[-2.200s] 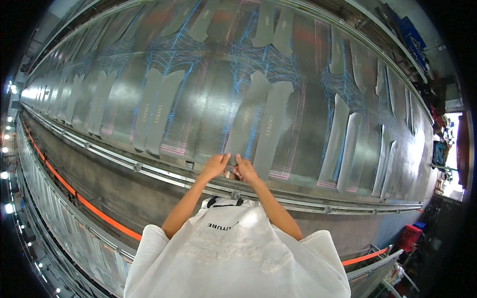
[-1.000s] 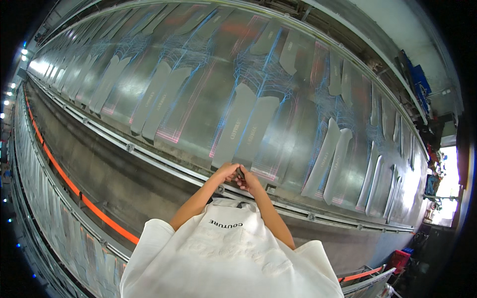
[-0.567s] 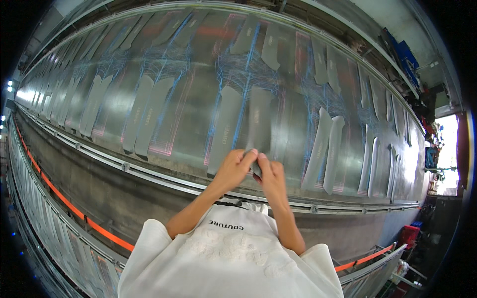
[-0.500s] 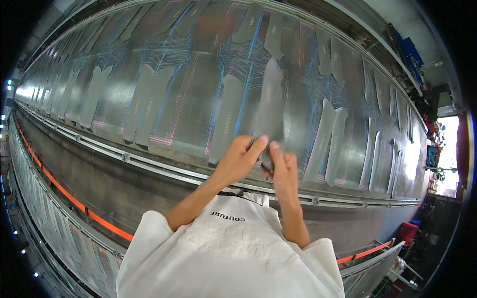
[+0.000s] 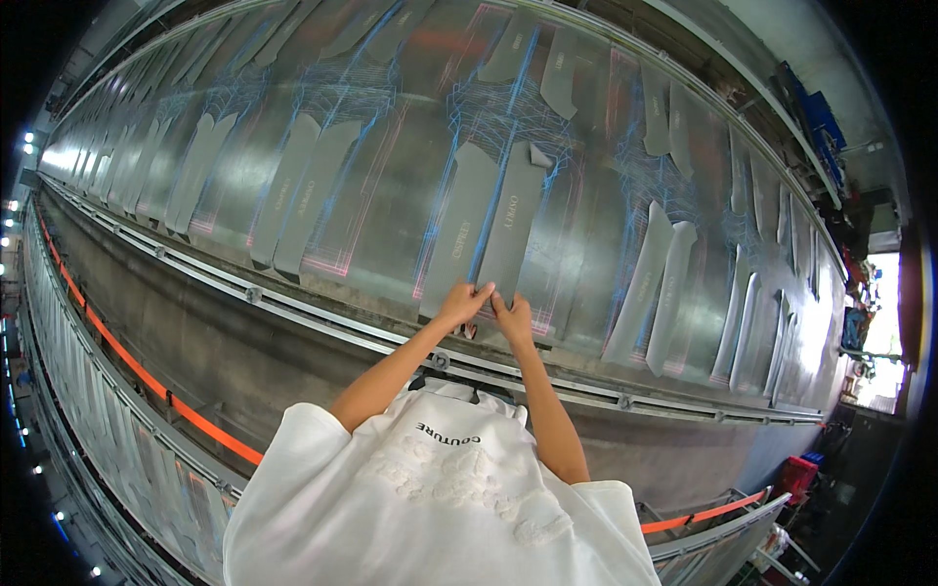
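Observation:
A long grey cut fabric panel (image 5: 505, 220) with a printed mark lies along a blue line on the long table, its far right corner folded over. At the panel's near end, my left hand (image 5: 463, 305) is closed in a pinch on its edge, thumb pointing right. My right hand (image 5: 513, 318) pinches the same end just beside it, the two thumbs almost meeting. Immediately to the left lies a matching grey panel (image 5: 456, 215), flat and parallel. A small dark and reddish thing shows under my hands, too small to name.
The table (image 5: 386, 225) carries blue and pink drawn outlines and several more grey panels (image 5: 311, 190) in pairs. A metal rail (image 5: 342, 337) runs along its near edge. Behind me are an orange strip (image 5: 195, 420) and another table (image 5: 127, 430) with panels.
The panel, raised and blurred before, now lies mostly flat next to its neighbour. Both hands have shifted left with its near end and come closer together. The view has shifted slightly.

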`<control>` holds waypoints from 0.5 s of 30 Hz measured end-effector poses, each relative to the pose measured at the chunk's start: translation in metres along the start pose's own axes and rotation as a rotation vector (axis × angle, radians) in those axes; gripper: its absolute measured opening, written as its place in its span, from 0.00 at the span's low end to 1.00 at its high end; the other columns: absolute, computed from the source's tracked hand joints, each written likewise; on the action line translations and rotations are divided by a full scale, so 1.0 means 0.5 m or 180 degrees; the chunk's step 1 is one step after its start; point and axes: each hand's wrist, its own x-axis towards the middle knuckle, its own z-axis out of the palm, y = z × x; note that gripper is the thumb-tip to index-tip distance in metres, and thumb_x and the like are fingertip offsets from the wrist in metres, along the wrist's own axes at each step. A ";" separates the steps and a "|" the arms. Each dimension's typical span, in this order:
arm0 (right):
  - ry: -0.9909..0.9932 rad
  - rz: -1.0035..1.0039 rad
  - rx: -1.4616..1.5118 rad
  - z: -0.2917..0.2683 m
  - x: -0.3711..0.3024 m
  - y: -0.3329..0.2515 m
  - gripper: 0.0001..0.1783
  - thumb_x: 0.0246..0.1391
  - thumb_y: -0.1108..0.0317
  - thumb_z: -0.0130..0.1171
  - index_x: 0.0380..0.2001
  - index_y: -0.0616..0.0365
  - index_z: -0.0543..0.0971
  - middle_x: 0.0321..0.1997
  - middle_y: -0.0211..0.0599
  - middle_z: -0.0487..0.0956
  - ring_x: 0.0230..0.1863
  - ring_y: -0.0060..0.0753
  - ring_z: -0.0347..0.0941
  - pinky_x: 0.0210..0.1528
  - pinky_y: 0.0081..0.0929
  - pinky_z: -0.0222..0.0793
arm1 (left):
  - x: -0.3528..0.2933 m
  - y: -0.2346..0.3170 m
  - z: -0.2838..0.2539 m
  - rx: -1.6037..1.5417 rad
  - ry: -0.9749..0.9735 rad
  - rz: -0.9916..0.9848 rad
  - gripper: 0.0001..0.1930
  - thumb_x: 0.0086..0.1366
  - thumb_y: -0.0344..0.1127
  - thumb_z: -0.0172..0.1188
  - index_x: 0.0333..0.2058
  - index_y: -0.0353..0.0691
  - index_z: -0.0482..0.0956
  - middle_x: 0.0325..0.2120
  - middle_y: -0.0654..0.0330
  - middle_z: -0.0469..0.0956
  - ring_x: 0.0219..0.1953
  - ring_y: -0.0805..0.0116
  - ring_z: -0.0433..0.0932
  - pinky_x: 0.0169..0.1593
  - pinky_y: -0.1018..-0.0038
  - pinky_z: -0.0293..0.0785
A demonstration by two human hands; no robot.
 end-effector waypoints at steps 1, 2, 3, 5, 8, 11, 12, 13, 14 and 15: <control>-0.0169 0.0211 0.0027 0.000 -0.018 0.000 0.19 0.52 0.53 0.58 0.30 0.62 0.74 0.19 0.30 0.71 0.22 0.26 0.66 0.26 0.26 0.63 | -0.020 -0.015 0.003 -0.0290 -0.0057 -0.0233 0.30 0.59 0.60 0.53 0.18 0.32 0.72 0.13 0.57 0.71 0.14 0.67 0.69 0.18 0.68 0.64; -0.0341 0.0421 0.0054 -0.002 -0.034 0.000 0.21 0.51 0.52 0.59 0.32 0.63 0.74 0.21 0.32 0.72 0.23 0.29 0.67 0.28 0.29 0.64 | -0.039 -0.028 0.006 -0.0582 -0.0108 -0.0467 0.31 0.58 0.60 0.53 0.18 0.32 0.73 0.13 0.57 0.72 0.13 0.67 0.69 0.18 0.68 0.65; -0.0514 0.0631 0.0081 -0.003 -0.052 0.000 0.23 0.50 0.51 0.59 0.34 0.63 0.73 0.22 0.34 0.72 0.25 0.31 0.69 0.30 0.31 0.65 | -0.055 -0.041 0.006 -0.0874 -0.0156 -0.0703 0.31 0.58 0.61 0.53 0.18 0.32 0.73 0.13 0.56 0.72 0.13 0.66 0.70 0.18 0.69 0.66; 0.0230 0.0324 -0.0750 0.006 -0.096 -0.010 0.25 0.49 0.49 0.59 0.36 0.63 0.72 0.27 0.38 0.73 0.30 0.35 0.70 0.34 0.33 0.65 | -0.082 -0.066 -0.009 -0.0398 -0.0018 -0.0755 0.30 0.57 0.61 0.55 0.23 0.32 0.73 0.16 0.56 0.73 0.14 0.68 0.71 0.18 0.72 0.67; 0.0660 0.0100 -0.1102 0.004 -0.141 -0.048 0.27 0.48 0.47 0.59 0.36 0.64 0.71 0.33 0.44 0.73 0.37 0.40 0.70 0.38 0.36 0.65 | -0.127 -0.121 -0.042 -0.0269 0.0843 -0.1019 0.29 0.54 0.58 0.60 0.32 0.30 0.72 0.20 0.56 0.74 0.16 0.70 0.72 0.18 0.75 0.69; -0.0126 0.0106 -0.0667 0.008 -0.148 -0.055 0.28 0.48 0.46 0.59 0.35 0.64 0.71 0.28 0.41 0.74 0.30 0.40 0.71 0.34 0.36 0.66 | -0.130 -0.161 -0.060 -0.1309 0.1367 -0.1256 0.29 0.53 0.53 0.64 0.38 0.30 0.69 0.23 0.57 0.74 0.16 0.70 0.73 0.17 0.76 0.69; -0.0565 0.0179 -0.0551 0.027 -0.144 -0.041 0.28 0.48 0.46 0.59 0.35 0.64 0.71 0.27 0.40 0.75 0.26 0.37 0.71 0.30 0.34 0.67 | -0.124 -0.169 -0.062 -0.1806 0.1430 -0.1319 0.29 0.53 0.51 0.65 0.39 0.30 0.67 0.24 0.58 0.73 0.16 0.70 0.72 0.16 0.76 0.69; -0.0977 0.0257 -0.0430 0.044 -0.138 -0.027 0.28 0.49 0.46 0.58 0.35 0.63 0.71 0.25 0.38 0.75 0.22 0.35 0.70 0.27 0.32 0.67 | -0.111 -0.167 -0.058 -0.1745 0.1405 -0.1319 0.26 0.53 0.50 0.65 0.37 0.31 0.68 0.22 0.59 0.72 0.15 0.71 0.71 0.15 0.77 0.67; -0.1237 0.0743 -0.0119 0.061 -0.130 -0.024 0.27 0.49 0.46 0.58 0.34 0.62 0.72 0.24 0.36 0.75 0.20 0.31 0.69 0.22 0.29 0.65 | -0.095 -0.160 -0.054 -0.1685 0.1393 -0.1310 0.24 0.53 0.49 0.65 0.35 0.32 0.69 0.20 0.61 0.70 0.14 0.72 0.69 0.14 0.77 0.65; -0.1492 0.1228 0.0202 0.081 -0.120 -0.022 0.26 0.50 0.46 0.57 0.32 0.62 0.72 0.22 0.35 0.75 0.17 0.27 0.67 0.18 0.25 0.62 | -0.080 -0.155 -0.053 -0.1624 0.1379 -0.1301 0.22 0.54 0.48 0.65 0.32 0.33 0.70 0.18 0.63 0.69 0.13 0.73 0.68 0.13 0.77 0.64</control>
